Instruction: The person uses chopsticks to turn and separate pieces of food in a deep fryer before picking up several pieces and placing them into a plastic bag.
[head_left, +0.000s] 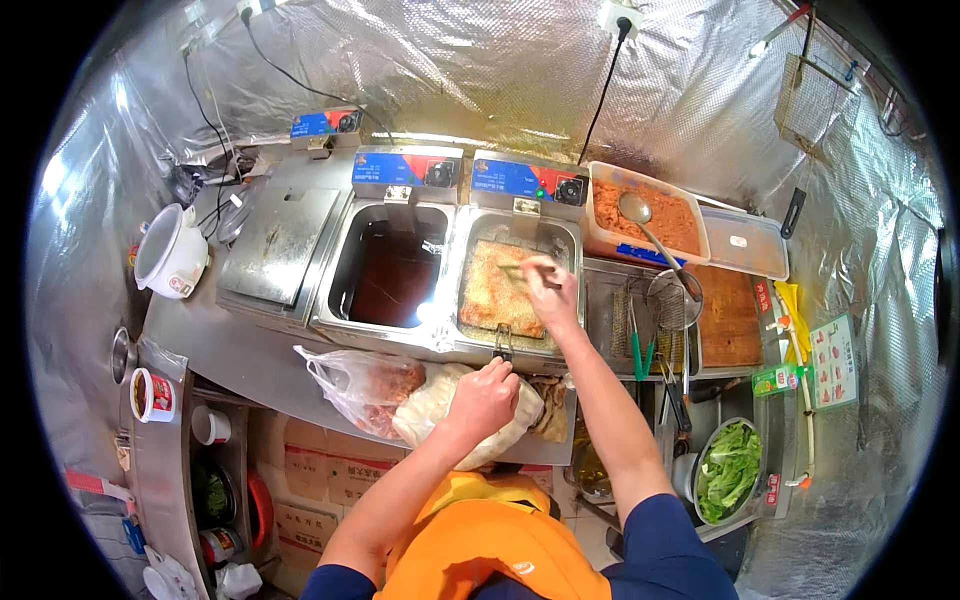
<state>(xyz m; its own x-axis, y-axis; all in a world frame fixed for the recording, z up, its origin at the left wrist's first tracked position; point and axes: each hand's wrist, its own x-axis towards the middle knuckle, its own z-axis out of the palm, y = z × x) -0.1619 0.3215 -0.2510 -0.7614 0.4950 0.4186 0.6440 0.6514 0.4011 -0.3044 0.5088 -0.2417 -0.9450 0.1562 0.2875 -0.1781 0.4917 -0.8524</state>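
In the right-hand fryer well (574, 247) a wire fry basket holds golden, foaming food (487, 281) in bubbling oil. My left hand (484, 397) grips the black basket handle (503, 354) at the well's front rim. Over the frying food, my right hand (553, 292) is closed around a slim utensil (511, 266), too blurred to name, its end over the food. Just below my left hand, a clear plastic bag of reddish food (382, 386) lies beside a pale, bulging bag (435, 401) on the counter.
Left of the frying well stands a second well of dark oil (390, 277), then a lidded one (281, 240). Toward the right are a tub of reddish food (652, 210) with a ladle (636, 208), green-handled tongs (642, 349), a strainer (675, 300), and a bowl of lettuce (727, 472).
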